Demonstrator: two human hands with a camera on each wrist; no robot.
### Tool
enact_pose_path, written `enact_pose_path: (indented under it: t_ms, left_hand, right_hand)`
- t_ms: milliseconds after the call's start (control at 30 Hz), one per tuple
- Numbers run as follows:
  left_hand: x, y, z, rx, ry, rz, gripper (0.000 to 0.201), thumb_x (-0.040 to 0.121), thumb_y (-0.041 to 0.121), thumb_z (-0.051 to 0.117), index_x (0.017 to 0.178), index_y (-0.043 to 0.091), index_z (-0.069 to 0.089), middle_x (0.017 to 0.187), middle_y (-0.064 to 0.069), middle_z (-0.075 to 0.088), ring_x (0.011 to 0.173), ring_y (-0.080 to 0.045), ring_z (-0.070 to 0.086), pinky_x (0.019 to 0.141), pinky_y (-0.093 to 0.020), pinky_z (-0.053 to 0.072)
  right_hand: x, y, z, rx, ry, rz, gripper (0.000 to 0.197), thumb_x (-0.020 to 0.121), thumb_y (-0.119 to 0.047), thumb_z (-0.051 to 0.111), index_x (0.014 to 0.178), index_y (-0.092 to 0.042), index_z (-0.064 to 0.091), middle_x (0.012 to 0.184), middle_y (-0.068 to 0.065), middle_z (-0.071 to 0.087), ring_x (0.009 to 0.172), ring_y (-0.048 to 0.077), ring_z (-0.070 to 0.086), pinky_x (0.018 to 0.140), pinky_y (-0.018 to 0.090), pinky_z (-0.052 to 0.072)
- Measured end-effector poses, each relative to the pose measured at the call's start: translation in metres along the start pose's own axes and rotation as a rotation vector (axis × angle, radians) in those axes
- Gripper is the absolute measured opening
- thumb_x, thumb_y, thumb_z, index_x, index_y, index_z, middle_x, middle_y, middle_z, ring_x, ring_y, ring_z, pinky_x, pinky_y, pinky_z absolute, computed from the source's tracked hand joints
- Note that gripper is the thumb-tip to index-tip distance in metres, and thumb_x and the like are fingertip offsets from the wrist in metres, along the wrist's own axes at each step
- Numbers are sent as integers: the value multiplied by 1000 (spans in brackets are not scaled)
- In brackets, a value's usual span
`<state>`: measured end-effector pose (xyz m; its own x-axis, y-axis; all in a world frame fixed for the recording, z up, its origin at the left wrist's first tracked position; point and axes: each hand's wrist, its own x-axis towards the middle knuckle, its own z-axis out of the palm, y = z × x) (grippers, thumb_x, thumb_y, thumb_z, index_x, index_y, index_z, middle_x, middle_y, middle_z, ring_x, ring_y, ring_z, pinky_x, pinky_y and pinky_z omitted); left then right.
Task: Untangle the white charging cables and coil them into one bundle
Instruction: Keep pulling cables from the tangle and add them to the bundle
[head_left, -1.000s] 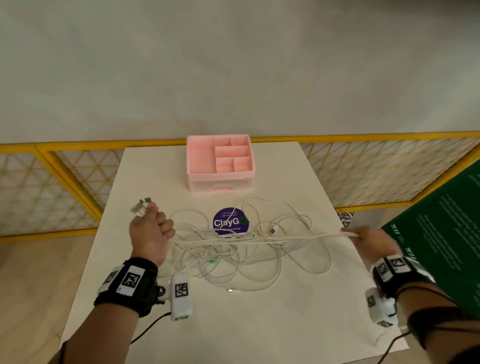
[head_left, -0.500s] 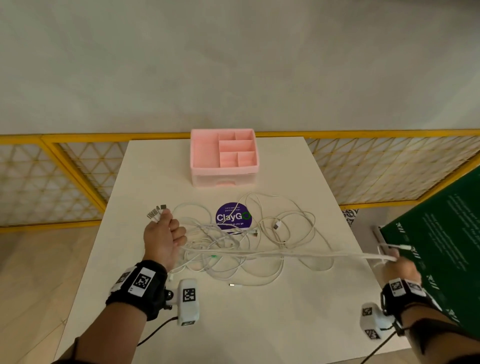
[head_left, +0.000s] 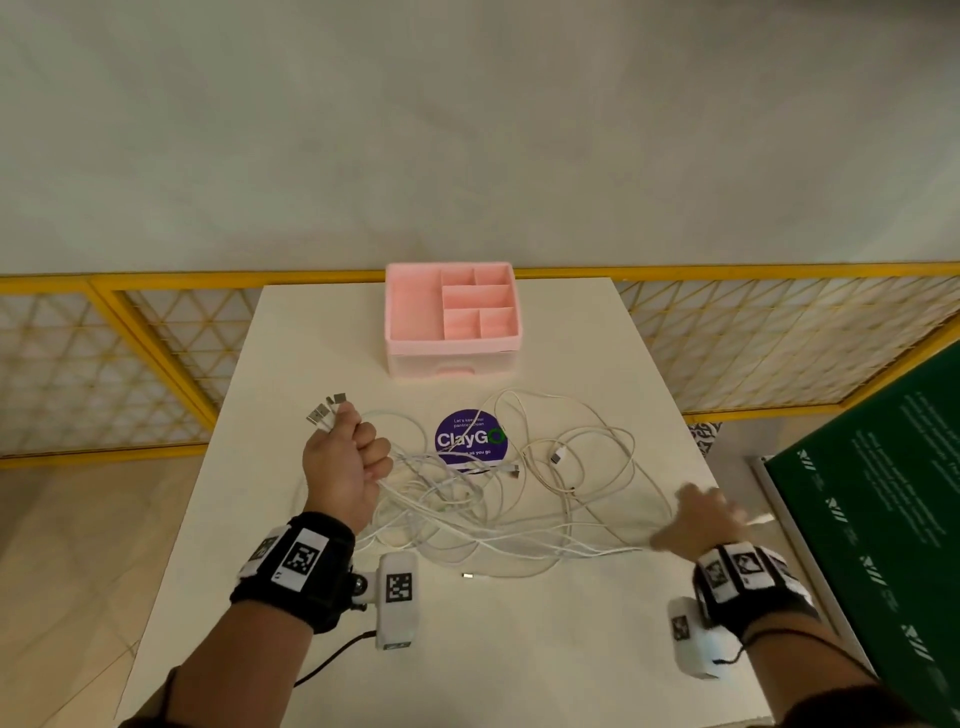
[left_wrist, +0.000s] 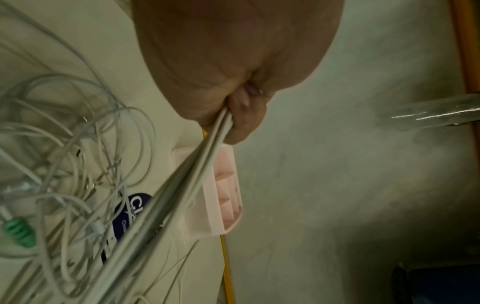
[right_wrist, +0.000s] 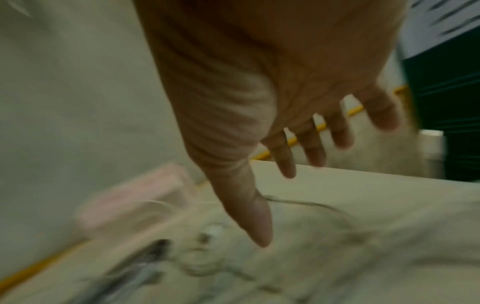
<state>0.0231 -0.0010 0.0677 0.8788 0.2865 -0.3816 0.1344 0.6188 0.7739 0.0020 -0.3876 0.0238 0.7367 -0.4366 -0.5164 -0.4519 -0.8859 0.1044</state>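
right wrist view: right hand (right_wrist: 272, 86) fingers (right_wrist: 284, 162) splayed, empty, having let go the strands pulled taut a moment ago. left hand (head_left: 343, 467) stays fisted round the plug ends (head_left: 324, 413). white cables (head_left: 519, 488) lie slack, tangled on the surface (head_left: 519, 649); next pull-through pending.

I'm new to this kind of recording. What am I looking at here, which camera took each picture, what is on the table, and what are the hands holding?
No machine here: a person works with bare hands, wearing a camera on the head and one on each wrist. The wide picture is from the head; the two close ones look along each hand. On the table lie tangled white cables, a purple sticker and a pink organizer. The left hand grips several cables, their plugs sticking out above the fist; the left wrist view shows the strands leaving its fingers. The right hand is blurred, fingers spread, and seems to hold nothing.
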Motion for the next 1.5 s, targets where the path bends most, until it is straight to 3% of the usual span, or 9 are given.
enact_pose_path:
  t_ms: [167,267,400,800,933,1100,1200,1300,1500]
  left_hand:
    - [-9,-19,16,-5,-15,-4,42,108,28,40,67,23,35,54,8,24,40,-5,18,35,-18,17]
    - [-14,-30,23,-4,-27,15,41,108,29,42,68,23,34,55,7,23,41,-5,18,36,-18,17]
    - [-9,-26,12,40,-18,36,41,108,28,42,67,22,36,56,6,24,40,-5,19,37,-18,18]
    - [-17,-48,14,126,-116,-50,36,108,25,42,72,24,38,55,8,28,40,-4,20,37,-17,18]
    - [-26,-60,25,191,-150,-70,37,108,25,42,71,23,36,55,8,28,41,-5,21,38,-18,17]
    - [-17,-52,25,140,-98,-81,37,108,23,42,71,23,38,52,9,30,38,-4,21,36,-15,18]
    - [-15,-50,21,144,-77,-83,37,107,24,42,71,23,36,52,9,29,38,-4,21,35,-15,19]
    - [-19,-47,19,139,-71,-80,38,108,24,42,70,24,36,52,9,28,38,-4,20,36,-14,19]
    - [-21,-34,14,118,-31,-52,37,107,23,43,71,23,39,51,9,31,38,-4,22,38,-14,16]
  right_hand:
    - [-91,-112,-4,584,-89,-833,57,83,-43,75,132,-24,54,126,-9,57,117,6,54,96,21,41]
    - [-122,-155,18,546,-92,-1066,21,95,-46,59,102,-26,55,92,-8,61,84,11,59,77,28,46]
    - [-93,-147,44,273,55,-921,45,99,-60,35,92,-20,54,87,11,68,87,35,63,70,39,46]
    - [0,1,46,-23,229,-478,45,98,-61,34,91,-24,58,93,3,70,92,32,66,69,35,42]
    - [23,17,53,130,-61,-432,37,83,-56,66,75,-26,47,83,-5,60,89,25,63,76,34,45]
    - [24,6,32,642,-211,-495,67,56,-75,78,103,-30,63,109,-5,65,101,11,61,88,29,46]
    - [29,-13,23,855,-130,-363,58,77,-74,60,112,-28,61,110,-3,64,101,20,63,89,40,50]
    - [42,-31,25,989,-120,-150,30,98,-35,57,118,-13,63,104,10,66,83,27,66,80,45,56]
    - [50,-50,17,1242,58,-31,19,96,-11,58,101,4,69,76,11,66,67,25,60,70,40,55]
